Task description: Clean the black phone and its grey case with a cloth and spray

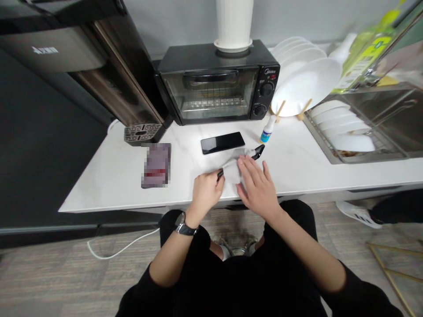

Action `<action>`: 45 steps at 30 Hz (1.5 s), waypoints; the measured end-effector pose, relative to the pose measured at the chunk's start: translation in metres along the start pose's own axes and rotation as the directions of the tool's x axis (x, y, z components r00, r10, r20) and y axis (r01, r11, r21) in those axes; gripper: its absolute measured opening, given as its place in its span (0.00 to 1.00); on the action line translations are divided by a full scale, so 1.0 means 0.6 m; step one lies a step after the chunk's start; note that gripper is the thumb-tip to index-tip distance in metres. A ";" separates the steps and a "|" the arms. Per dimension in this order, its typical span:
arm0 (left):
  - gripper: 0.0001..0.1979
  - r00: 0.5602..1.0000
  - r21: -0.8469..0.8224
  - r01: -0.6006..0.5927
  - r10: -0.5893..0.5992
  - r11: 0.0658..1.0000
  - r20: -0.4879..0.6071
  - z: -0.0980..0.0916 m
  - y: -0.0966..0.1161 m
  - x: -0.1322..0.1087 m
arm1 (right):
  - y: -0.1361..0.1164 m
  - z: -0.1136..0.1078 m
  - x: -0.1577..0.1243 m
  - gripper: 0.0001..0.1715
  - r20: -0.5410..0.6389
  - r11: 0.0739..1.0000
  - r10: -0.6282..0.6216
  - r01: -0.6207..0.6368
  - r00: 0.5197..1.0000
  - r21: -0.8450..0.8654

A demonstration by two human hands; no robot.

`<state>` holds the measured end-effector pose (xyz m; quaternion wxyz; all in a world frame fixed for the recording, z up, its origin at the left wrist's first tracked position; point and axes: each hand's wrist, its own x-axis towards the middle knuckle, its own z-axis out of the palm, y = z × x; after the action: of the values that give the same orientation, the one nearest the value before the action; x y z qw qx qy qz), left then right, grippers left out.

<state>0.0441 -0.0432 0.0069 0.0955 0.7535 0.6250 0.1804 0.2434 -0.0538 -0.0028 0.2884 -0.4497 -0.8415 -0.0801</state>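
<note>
My left hand (206,189) is closed around one end of a black phone-sized object (259,152) at the counter's front edge. A white cloth or tissue (232,171) covers most of that object, so only its dark ends show. Flat on the cloth lies my right hand (257,187), fingers stretched out. Just behind, a black smartphone (223,143) rests face up on the counter. To its right stands a small white spray bottle (267,130) with a blue label.
The white counter (109,185) also bears a blurred purplish flat item (156,166), a drink dispenser (132,88) and a toaster oven (214,94) under a white pot (234,24). On the right are racked plates (307,83), a sink (393,119) with bowls, and another person's shoe (358,214).
</note>
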 end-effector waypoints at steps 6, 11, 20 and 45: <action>0.15 0.998 -0.059 -0.026 0.022 0.998 -0.061 -0.004 0.002 -0.003 | 0.014 -0.001 0.031 0.39 0.006 0.998 -0.026 0.026 1.000 0.061; 0.18 0.999 -0.043 -0.012 0.010 0.999 -0.053 0.000 0.000 -0.002 | 0.029 0.006 0.035 0.43 0.035 0.999 0.039 -0.039 0.999 -0.005; 0.18 0.999 -0.006 0.003 -0.003 1.000 -0.050 0.001 0.003 0.000 | -0.011 0.019 0.042 0.48 -0.049 0.967 0.248 -0.243 0.968 0.080; 0.13 1.000 0.040 -0.011 0.011 0.999 -0.005 0.005 -0.006 0.001 | -0.088 0.038 0.044 0.35 -0.031 0.984 0.150 -0.146 0.988 0.098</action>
<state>0.0422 -0.0418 0.0030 0.0779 0.7582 0.6246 0.1702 0.1806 -0.0568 -0.0004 0.3306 -0.4949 -0.8031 -0.0267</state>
